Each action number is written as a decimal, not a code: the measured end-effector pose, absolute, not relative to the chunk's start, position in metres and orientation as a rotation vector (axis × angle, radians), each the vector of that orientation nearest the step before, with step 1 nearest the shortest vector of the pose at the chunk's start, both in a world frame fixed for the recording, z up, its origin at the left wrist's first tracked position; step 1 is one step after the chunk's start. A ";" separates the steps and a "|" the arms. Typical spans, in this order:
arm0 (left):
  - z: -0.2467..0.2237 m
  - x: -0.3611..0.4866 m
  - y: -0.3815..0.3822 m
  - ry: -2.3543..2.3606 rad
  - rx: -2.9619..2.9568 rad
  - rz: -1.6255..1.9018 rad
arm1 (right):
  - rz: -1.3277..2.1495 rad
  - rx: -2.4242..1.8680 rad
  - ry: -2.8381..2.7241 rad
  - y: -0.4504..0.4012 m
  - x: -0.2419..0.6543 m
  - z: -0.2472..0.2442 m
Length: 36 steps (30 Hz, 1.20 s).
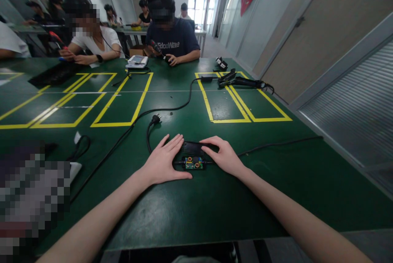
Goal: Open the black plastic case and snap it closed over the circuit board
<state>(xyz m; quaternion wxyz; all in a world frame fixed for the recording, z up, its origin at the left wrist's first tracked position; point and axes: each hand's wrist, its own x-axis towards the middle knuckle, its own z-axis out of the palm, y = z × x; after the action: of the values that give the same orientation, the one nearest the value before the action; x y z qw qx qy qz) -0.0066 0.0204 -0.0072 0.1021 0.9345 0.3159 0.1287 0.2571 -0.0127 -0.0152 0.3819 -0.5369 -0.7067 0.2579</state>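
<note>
A small circuit board (194,163) with copper-wound coils sits in a black housing on the green table in front of me, a black cable running out at each end. Just behind it lies a black plastic cover (193,148), its dark inner side facing up. My right hand (225,156) grips the cover's right end between thumb and fingers. At the cover's left end are the outstretched fingertips of my left hand (162,162), its thumb spread below the board; whether they touch the cover is unclear. A power plug (156,119) lies beyond my left hand.
Yellow tape (215,121) marks rectangles on the table (172,222). A long black cable (147,111) crosses it to a black handheld tool (245,82) at the far right. Opposite, a person (173,36) holds a tool; another person (98,42) works farther left.
</note>
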 end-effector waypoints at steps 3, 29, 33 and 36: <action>-0.006 -0.006 0.018 0.868 2.765 0.410 | 0.870 -1.382 -1.654 -0.011 0.259 -0.012; -0.005 -0.012 0.018 0.814 2.734 0.503 | 0.998 -1.183 -1.626 -0.018 0.254 -0.001; -0.005 -0.012 0.017 0.797 2.740 0.520 | 0.986 -1.143 -1.636 -0.019 0.255 0.000; -0.006 -0.012 0.017 0.805 2.739 0.525 | 0.974 -1.128 -1.641 -0.020 0.255 0.000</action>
<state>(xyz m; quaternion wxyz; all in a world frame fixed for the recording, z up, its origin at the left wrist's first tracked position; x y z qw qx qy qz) -0.0121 0.0171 -0.0058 0.1191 0.9369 0.2754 0.1795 0.2550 -0.0200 -0.0002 0.4462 -0.4554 -0.6625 0.3933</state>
